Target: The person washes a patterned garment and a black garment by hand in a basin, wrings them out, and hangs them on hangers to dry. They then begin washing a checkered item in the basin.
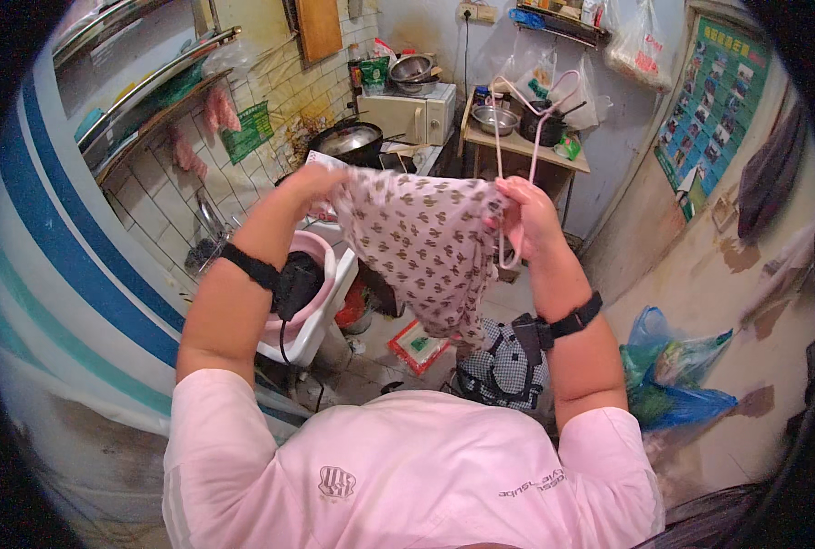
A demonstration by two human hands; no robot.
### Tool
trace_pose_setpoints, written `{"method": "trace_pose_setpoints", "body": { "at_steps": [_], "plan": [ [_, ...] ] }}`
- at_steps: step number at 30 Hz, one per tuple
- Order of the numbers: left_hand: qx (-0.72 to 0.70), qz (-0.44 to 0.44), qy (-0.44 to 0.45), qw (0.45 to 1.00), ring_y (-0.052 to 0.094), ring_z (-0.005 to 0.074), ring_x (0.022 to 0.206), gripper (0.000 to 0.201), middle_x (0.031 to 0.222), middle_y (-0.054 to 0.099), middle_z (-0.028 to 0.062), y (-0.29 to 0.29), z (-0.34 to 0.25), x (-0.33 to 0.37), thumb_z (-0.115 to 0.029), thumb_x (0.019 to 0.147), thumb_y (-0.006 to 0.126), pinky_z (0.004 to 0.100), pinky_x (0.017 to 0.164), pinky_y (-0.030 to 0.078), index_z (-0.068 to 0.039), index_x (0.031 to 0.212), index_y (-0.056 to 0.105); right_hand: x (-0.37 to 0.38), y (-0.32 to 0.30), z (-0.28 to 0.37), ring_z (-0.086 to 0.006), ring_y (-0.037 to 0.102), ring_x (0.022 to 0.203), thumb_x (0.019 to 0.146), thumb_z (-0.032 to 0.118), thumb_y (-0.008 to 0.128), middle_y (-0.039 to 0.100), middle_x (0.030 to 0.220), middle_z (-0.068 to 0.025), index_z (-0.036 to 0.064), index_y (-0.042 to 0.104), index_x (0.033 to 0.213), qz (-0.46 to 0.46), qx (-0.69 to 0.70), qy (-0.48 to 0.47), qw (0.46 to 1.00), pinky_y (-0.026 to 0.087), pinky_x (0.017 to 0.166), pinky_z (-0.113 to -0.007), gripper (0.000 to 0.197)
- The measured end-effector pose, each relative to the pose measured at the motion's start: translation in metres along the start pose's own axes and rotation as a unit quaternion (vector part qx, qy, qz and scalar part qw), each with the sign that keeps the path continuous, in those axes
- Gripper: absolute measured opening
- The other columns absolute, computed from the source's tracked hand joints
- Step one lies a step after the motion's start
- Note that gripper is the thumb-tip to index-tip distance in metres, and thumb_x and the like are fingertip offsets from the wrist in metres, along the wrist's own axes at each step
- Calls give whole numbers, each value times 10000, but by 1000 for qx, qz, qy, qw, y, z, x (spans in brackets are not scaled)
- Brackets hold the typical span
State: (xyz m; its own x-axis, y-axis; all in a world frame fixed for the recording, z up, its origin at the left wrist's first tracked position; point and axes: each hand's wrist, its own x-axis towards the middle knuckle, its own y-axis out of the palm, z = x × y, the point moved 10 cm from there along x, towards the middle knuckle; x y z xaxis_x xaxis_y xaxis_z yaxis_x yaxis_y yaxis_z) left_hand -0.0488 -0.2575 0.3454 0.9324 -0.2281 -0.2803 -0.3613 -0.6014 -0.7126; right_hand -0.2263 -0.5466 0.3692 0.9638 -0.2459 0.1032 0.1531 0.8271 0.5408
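A pale pink cloth garment (417, 238) with a small dark cactus print hangs stretched between my two raised hands, its lower part drooping to a point. My left hand (314, 186) is closed on its upper left corner. At the upper right edge, my right hand (530, 218) grips the cloth together with a pale pink clothes hanger (538, 146). The hanger's hook end points up and away, and its lower loop shows below the fingers. Whether the garment is a shirt or another piece I cannot tell.
A pink basin (327, 284) sits in a white sink at the left. On the floor lie a checkered bag (504, 373) and a red-edged packet (418, 347). Blue plastic bags (677, 403) are at the right. A wok (346, 142) and microwave (407, 117) stand behind.
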Motion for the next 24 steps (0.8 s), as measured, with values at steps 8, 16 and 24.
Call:
{"method": "trace_pose_setpoints", "body": {
  "at_steps": [8, 16, 24],
  "plan": [
    [14, 50, 207, 977, 614, 141, 615, 412, 699, 660, 57, 63, -24, -20, -413, 750, 763, 283, 572, 491, -10, 800, 689, 20, 45, -9, -209, 631, 743, 885, 53, 617, 614, 796, -80, 56, 560, 794, 8, 57, -51, 997, 575, 704, -403, 108],
    [-95, 2, 492, 866, 455, 270, 1225, 975, 1314, 459, 173, 146, -89, -103, -330, 670, 855, 362, 1063, 358, 14, 1388, 292, 6, 85, 10, -247, 624, 713, 893, 52, 619, 601, 810, -100, 28, 534, 796, 36, 43, -62, 996, 563, 683, -404, 131],
    [-24, -60, 396, 916, 607, 285, 769, 190, 742, 575, 118, 127, -47, -29, -165, 901, 571, 386, 731, 473, -34, 1037, 549, 7, 45, 37, -202, 620, 707, 895, 32, 611, 605, 785, -84, 31, 539, 783, 5, 24, -103, 994, 564, 665, -380, 132]
  ]
}}
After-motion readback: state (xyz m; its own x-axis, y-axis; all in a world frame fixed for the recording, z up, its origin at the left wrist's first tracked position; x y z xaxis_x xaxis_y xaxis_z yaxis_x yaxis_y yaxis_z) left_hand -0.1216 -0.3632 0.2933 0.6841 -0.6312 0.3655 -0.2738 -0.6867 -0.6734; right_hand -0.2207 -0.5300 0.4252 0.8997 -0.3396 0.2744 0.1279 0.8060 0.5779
